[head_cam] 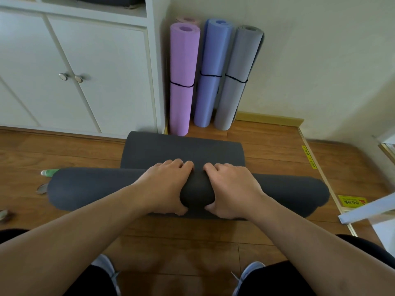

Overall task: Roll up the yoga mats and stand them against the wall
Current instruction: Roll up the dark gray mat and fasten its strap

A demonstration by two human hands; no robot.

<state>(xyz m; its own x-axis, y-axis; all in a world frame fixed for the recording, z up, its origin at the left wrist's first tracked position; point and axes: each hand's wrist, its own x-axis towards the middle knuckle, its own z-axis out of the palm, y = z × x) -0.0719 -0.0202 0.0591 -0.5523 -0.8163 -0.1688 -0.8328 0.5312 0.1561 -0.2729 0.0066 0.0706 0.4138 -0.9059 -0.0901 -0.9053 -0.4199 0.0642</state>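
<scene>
A dark grey yoga mat point(89, 189) lies across the wooden floor, mostly rolled into a thick roll, with a short flat stretch point(181, 150) still reaching toward the wall. My left hand point(164, 186) and my right hand point(230, 189) grip the middle of the roll side by side, fingers over its top and thumbs on the near side. In the corner stand rolled mats: a purple mat point(183, 77), a blue mat point(211, 71) and a grey mat point(237, 77), each bound by a black band, with a pink mat point(188, 19) behind them.
White cabinet doors point(74, 71) with two round knobs fill the left wall. A green object point(48, 173) lies at the roll's left end. Yellow warning stickers point(352, 201) mark a raised floor edge on the right. My shoes point(245, 274) are near the bottom.
</scene>
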